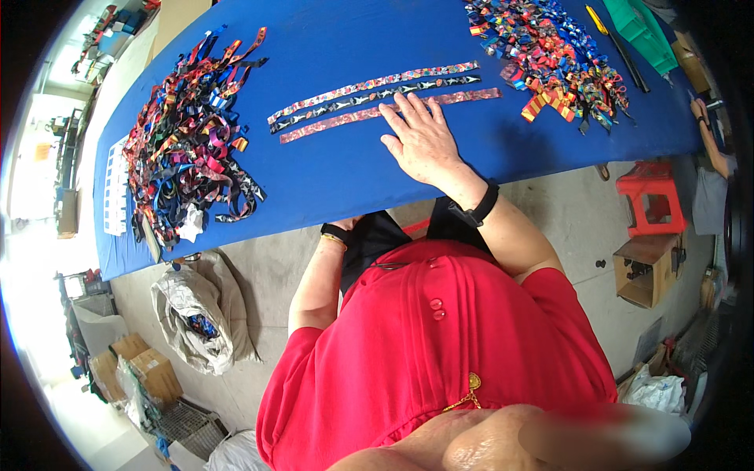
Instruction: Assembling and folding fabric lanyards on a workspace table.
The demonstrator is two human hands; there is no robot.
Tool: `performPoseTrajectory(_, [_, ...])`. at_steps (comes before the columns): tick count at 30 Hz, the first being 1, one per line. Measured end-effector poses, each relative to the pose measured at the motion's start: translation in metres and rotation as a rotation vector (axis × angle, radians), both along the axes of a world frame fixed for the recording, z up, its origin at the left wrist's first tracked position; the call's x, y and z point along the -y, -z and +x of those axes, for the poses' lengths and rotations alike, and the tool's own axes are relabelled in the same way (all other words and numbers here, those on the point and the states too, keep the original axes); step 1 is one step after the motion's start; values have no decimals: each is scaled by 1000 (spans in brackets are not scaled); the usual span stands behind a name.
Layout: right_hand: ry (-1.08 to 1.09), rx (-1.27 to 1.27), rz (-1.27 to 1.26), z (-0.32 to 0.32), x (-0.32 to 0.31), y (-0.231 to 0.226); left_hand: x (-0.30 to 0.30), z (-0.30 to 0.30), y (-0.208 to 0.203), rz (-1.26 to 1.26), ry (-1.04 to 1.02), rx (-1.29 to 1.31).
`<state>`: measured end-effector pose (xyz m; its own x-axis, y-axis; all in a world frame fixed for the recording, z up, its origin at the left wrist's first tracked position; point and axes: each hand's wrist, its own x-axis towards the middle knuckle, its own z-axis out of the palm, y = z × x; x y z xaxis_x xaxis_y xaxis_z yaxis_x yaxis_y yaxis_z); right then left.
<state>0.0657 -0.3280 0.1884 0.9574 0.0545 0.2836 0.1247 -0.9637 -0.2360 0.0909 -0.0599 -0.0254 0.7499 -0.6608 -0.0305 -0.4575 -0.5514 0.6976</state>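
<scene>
Three printed fabric strips lie side by side across the blue tabletop: a light multicoloured strip [377, 84], a black patterned strip [345, 103] and a pinkish-red strip [330, 125] nearest me. My right hand [422, 143] rests flat with spread fingers over the pinkish-red strip, fingertips close to the black one. It grips nothing. Below the table's front edge, my left hand [351, 223] is mostly hidden near my lap, and its fingers do not show. A tangled heap of colourful straps [192, 145] is at the left; a pile of short, folded strap pieces [550, 59] lies at the far right.
Beside the right pile are a yellow-and-black cutter [598, 22], a dark rod [631, 67] and a green bin [640, 35]. A white slotted tray [115, 188] lies left. A sack [208, 314], red stool [650, 196] and cardboard box [648, 271] stand on the floor.
</scene>
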Motion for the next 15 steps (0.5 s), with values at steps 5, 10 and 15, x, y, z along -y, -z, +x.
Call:
performPoseTrajectory(5, [42, 9, -29, -3, 7, 7, 28, -12, -59, 365, 24, 613])
performPoseTrajectory(10, [2, 1, -36, 2, 2, 9, 17, 13, -31, 58, -176, 237])
performPoseTrajectory(15, [31, -34, -61, 1, 4, 5, -12, 21, -1, -269, -383, -124])
